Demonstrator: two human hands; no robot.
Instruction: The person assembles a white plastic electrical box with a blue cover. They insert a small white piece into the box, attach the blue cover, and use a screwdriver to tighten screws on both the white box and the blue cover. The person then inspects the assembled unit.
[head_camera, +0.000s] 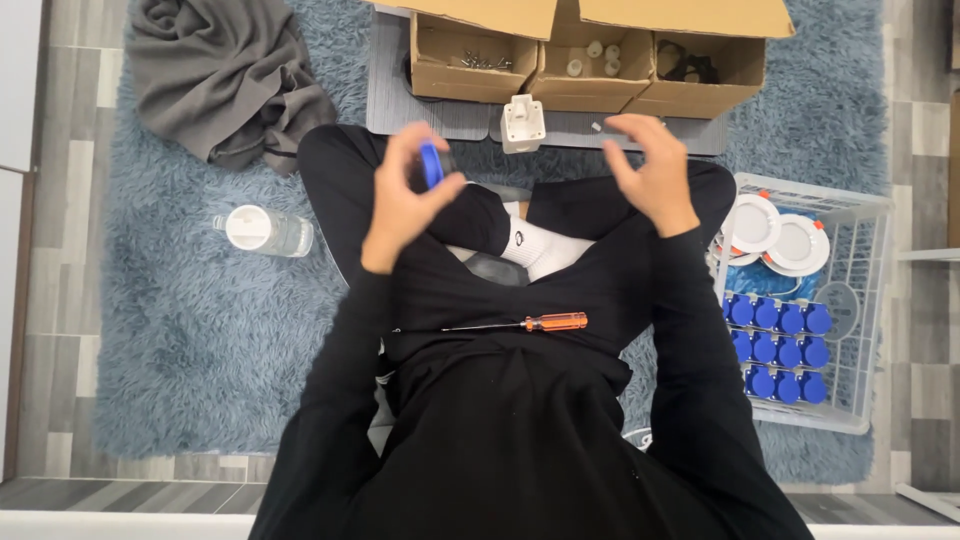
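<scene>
I sit cross-legged in black clothes on a shaggy blue rug. My left hand (405, 195) is raised over my left knee and grips a small round part with a blue cap (431, 165). My right hand (650, 170) hovers over my right knee, fingers curled and apart, holding nothing. An orange-handled screwdriver (545, 322) lies across my lap. A small white plastic housing (523, 122) stands on the grey board just beyond my knees.
Cardboard boxes (585, 85) with screws and small parts stand ahead. A white wire basket (860, 320) at my right holds several blue-capped parts (780, 350) and white round fittings (775, 235). A clear bottle (265, 230) and grey cloth (225, 75) lie left.
</scene>
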